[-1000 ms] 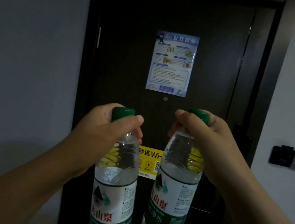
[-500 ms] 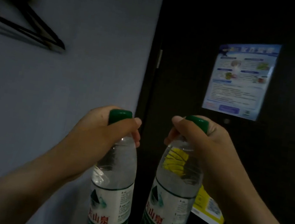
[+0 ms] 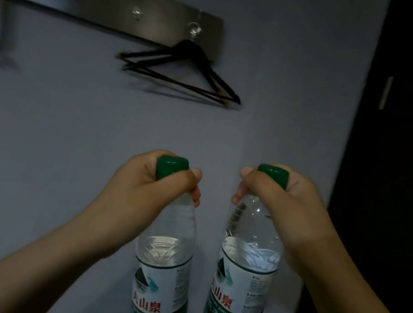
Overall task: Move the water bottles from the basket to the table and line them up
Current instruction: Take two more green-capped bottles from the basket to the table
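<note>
Left hand (image 3: 149,188) clenched around the neck of the left water bottle (image 3: 159,293), right hand (image 3: 298,211) likewise around the right water bottle (image 3: 239,293); both upright in mid-air, side by side, apart. Behind, black hangers (image 3: 185,73) on a metal hook rail (image 3: 114,10), grey wall (image 3: 44,133), dark door (image 3: 399,157) at right.

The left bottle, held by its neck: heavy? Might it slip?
Probably heavy for its size: the left bottle looks nearly full. Likely to swing, since the left hand grips only around the cap. Slipping seems unlikely; fingers wrap its neck.
</note>
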A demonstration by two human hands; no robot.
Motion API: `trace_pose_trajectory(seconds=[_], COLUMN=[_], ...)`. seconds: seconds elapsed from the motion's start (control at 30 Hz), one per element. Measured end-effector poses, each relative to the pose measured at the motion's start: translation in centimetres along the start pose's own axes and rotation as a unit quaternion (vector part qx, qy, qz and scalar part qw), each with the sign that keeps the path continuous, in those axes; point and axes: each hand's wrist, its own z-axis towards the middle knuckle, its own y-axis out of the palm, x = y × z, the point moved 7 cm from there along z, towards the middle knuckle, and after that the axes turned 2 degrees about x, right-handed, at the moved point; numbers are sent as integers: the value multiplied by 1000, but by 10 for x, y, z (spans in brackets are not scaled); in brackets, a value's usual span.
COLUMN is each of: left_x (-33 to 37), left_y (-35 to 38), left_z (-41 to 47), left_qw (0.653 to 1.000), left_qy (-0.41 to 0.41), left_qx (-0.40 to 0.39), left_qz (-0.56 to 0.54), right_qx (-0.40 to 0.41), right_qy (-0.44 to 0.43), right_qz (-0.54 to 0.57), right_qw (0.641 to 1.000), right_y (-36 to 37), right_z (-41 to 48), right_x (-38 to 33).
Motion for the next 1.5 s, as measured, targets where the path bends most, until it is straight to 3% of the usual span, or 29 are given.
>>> trace_pose_trajectory(seconds=[0.27, 0.53, 1.1, 1.23, 1.5], left_x=[11, 53, 75, 66, 51], left_y=[-152, -314, -527, -566, -641], left_z=[-48, -126, -241, -247, -256], left_qw=[987, 948, 867, 832, 746], left_qy=[-19, -8, -65, -69, -99], left_qx=[140, 257, 401, 432, 506], left_qz=[73, 186, 288, 342, 421], right_qx=[-128, -223, -399, -428, -482], right_qy=[-57, -87, -102, -107, -140], right_qz=[93, 197, 351, 365, 442], right_qw=[986, 951, 841, 820, 743], right_y=[154, 324, 602, 669, 787], right_z=[7, -29, -89, -92, -88], right_x=[-35, -86, -151, -151, -167])
